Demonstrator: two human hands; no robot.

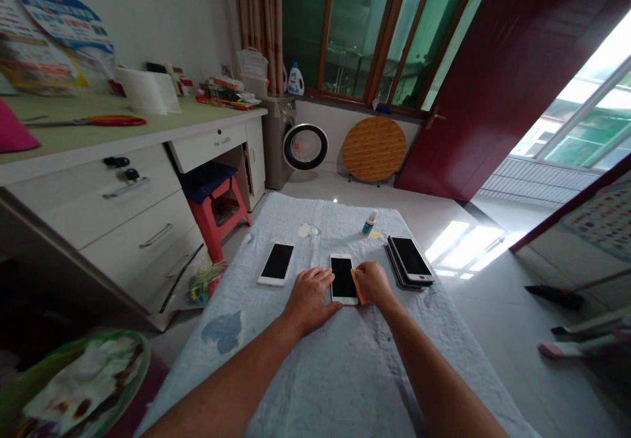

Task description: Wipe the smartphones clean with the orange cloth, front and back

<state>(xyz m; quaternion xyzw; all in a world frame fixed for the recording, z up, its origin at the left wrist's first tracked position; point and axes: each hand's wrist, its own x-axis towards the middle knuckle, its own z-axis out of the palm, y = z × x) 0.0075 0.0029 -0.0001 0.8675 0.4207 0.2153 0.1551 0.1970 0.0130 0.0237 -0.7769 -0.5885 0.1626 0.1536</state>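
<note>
A white smartphone (343, 279) with a dark screen lies face up on the cloth-covered table (315, 365). My left hand (311, 296) rests against its left edge, fingers spread along the side and thumb near the bottom corner. At the phone's right edge, my right hand (375, 283) is closed on an orange cloth (361, 288), which touches the phone's side. Another white smartphone (277, 264) lies apart to the left. To the right, several phones form a stack, with a white-framed phone (411, 258) on top. A small spray bottle (369, 223) stands beyond my right hand.
A yellow scrap (377, 235) lies beside the bottle, and a white crumpled piece (308, 230) is farther left. A red stool (217, 204) and white desk (133, 208) stand left of the table. A waste bin (142, 372) is at lower left.
</note>
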